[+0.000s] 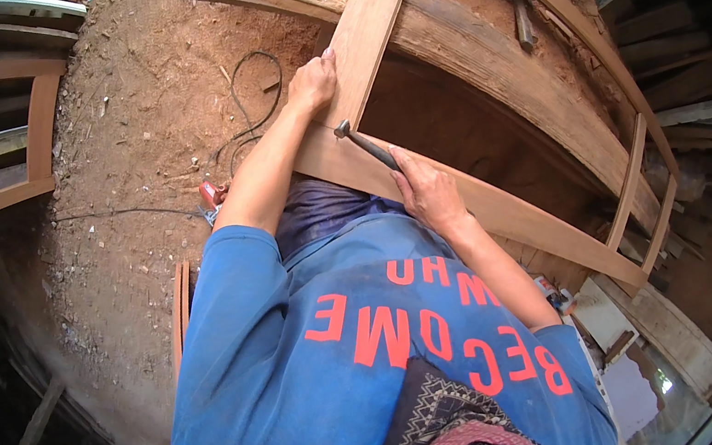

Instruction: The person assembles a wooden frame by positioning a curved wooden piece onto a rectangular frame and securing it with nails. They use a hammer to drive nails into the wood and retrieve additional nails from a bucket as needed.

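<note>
A person in a blue shirt bends over a big wooden frame point(502, 204). The frame is made of light brown boards joined at a corner, and that corner sits right in front of the person.

The left hand point(313, 83) rests on the upright board point(371, 20) of the frame, just above the corner. Its fingers are curled over the board's edge and press down on it.

The right hand point(427, 188) lies on the long bottom board of the frame, just to the right of the corner. Its fingers are wrapped tight around the dark handle of a hammer point(365, 145). The hammer's small metal head sits right at the corner, touching the wood where the two boards meet.

Behind the frame is a thick, curved old beam point(489, 62), rough and dusty. Another tool point(522, 17) lies on top of that beam, well away from the corner.

To the left of the frame, the ground point(144, 116) is covered in reddish sawdust. A black cable point(250, 113) snakes across it, near the left arm. A small red thing point(212, 194) lies on the ground beside the left elbow. Farther left of the frame stands another wooden frame point(0, 153).
</note>
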A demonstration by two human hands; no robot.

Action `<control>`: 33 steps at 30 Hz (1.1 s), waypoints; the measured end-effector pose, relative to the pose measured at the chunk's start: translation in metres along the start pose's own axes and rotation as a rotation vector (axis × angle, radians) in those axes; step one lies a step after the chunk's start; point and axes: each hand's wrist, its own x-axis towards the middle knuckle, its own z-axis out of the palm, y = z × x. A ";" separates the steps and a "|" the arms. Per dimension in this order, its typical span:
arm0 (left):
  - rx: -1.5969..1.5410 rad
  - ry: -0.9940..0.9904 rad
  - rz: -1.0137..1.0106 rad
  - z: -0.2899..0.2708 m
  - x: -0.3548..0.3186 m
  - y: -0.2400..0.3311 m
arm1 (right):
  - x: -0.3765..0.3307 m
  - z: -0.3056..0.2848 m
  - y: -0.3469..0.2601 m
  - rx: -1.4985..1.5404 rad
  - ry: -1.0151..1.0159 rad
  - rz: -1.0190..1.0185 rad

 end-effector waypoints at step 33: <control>0.024 0.046 0.019 -0.003 -0.006 0.001 | -0.008 -0.016 -0.016 0.268 0.324 -0.248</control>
